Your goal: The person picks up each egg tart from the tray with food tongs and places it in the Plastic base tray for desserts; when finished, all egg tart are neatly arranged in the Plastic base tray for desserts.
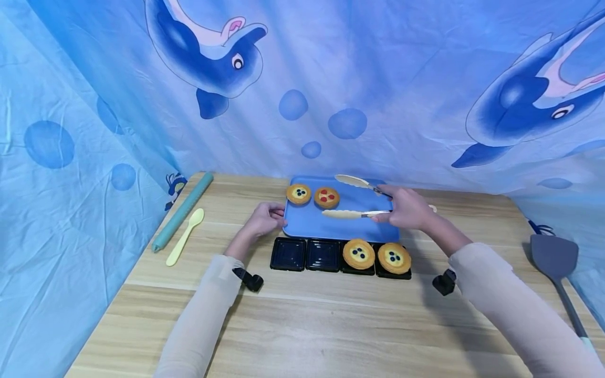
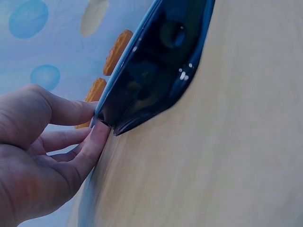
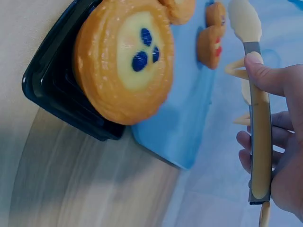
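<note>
My left hand pinches the left edge of a blue tray, thumb above the rim and fingers at its side in the left wrist view. My right hand grips a pair of tongs above the tray's right half, their cream tips spread apart with nothing between them. On the tray's left part lie a tart with blue berries and a tart with red pieces. Two more blueberry tarts, one left and one right, sit in black square holders in front of the tray.
Left of those tarts are two bare black holders, the outer one and the inner one. A teal rolling pin and a pale yellow spoon lie at the left. A grey spatula lies at the right edge.
</note>
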A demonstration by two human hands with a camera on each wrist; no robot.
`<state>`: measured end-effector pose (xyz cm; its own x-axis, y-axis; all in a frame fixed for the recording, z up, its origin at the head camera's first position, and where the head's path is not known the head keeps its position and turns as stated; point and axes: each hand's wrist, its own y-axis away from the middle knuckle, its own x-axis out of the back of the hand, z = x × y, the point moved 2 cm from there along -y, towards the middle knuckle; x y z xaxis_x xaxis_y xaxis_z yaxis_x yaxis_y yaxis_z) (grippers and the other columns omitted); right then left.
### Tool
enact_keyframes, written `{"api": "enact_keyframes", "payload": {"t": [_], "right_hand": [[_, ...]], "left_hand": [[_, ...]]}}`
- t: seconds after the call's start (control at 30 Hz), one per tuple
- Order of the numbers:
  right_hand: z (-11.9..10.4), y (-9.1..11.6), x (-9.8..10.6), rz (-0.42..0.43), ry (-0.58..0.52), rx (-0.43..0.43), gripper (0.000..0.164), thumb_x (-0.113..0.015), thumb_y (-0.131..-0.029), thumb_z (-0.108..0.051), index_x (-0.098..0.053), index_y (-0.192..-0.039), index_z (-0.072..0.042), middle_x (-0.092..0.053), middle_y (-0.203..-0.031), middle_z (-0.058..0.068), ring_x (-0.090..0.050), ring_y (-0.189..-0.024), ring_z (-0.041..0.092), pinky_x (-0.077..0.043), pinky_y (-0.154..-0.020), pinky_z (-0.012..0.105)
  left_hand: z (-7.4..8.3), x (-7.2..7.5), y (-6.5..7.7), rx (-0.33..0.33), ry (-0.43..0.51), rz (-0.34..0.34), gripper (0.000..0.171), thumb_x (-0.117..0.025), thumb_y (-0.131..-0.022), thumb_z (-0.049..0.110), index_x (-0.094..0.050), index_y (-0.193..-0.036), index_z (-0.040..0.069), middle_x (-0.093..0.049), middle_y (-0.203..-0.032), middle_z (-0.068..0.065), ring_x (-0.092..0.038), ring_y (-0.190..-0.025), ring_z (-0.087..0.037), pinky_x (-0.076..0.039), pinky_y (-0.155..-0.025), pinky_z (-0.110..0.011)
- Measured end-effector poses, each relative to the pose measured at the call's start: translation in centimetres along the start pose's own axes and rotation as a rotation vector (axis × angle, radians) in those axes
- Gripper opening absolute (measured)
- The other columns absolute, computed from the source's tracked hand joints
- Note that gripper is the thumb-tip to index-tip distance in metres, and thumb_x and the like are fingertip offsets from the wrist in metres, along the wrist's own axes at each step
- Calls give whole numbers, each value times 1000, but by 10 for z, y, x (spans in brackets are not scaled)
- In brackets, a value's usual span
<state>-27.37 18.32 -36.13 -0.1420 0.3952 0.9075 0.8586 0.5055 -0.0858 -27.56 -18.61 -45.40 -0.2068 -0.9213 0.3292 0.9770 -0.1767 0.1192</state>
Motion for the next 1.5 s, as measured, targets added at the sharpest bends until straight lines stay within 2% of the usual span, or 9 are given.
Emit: {"api": "enact_keyframes", "payload": {"t": [0.07,0.13,0.2,0.27,0.37,0.6,0.87,1.23,1.5], "right_hand": [[2,-6,-6,-20,-5,-17,87,-82,-82,-37,-42,-147,5,-61,-73,24,-22,-41,12,-29,-45,31],[3,-13,-12,-36,1,-19,86,-81,-83,-36,-42,-146,6,-58,-62,13,-21,-40,11,-29,-45,30],[4,-19,-18,-59,10,-32,86,-80,-84,-38,-41,-147,6,-38,-46,3,-19,-40,11,-26,-43,29],[4,-23,-22,-69,16,-37,86,-79,-84,-39,-41,-147,6,-32,-44,-3,-18,-40,11,-24,-42,28],[2,-28,-27,-75,26,-46,86,-78,-85,-41,-41,-147,6,-30,-44,-5,-17,-40,10,-21,-41,27],[1,-35,-33,-52,57,-65,78,-75,-87,-40,-45,-145,4,-33,-45,-3,-20,-40,10,-21,-41,27],[4,-36,-38,-1,68,-55,68,-78,-87,-32,-53,-139,4,-31,-44,-3,-19,-39,10,-18,-39,25],[5,-34,-35,2,71,-54,66,-75,-89,-35,-54,-140,1,-28,-42,-5,-16,-38,10,-17,-38,25],[2,-33,-30,8,75,-59,64,-74,-90,-34,-55,-139,2,-33,-42,-2,-19,-37,10,-18,-38,26]], "left_hand": [[0,1,0,5,3,2,49,-67,-87,-5,-52,-133,-13,-58,-119,-27,-58,-104,-33,-51,-87,-33],[0,1,0,7,4,6,49,-67,-87,-6,-52,-132,-13,-58,-118,-26,-58,-104,-33,-51,-87,-34],[1,2,1,6,1,8,48,-67,-86,-6,-53,-132,-13,-58,-118,-26,-58,-103,-33,-51,-87,-34],[2,1,1,3,-3,8,48,-67,-87,-5,-53,-132,-13,-59,-117,-25,-58,-103,-33,-52,-86,-34],[3,0,1,4,-5,6,48,-67,-86,-5,-53,-132,-12,-59,-116,-24,-58,-103,-32,-52,-86,-34],[2,-1,-1,9,1,7,49,-68,-86,-5,-54,-131,-12,-60,-116,-24,-59,-103,-32,-51,-89,-36],[0,1,-1,1,-5,-2,49,-69,-85,-3,-54,-131,-12,-60,-116,-25,-59,-103,-32,-52,-88,-35],[0,0,-3,-7,-10,-1,49,-69,-85,-3,-53,-131,-13,-60,-115,-24,-59,-102,-32,-52,-88,-36],[0,0,-1,-11,-10,-1,50,-69,-85,-4,-53,-131,-14,-60,-116,-25,-59,-103,-33,-51,-88,-36]]}}
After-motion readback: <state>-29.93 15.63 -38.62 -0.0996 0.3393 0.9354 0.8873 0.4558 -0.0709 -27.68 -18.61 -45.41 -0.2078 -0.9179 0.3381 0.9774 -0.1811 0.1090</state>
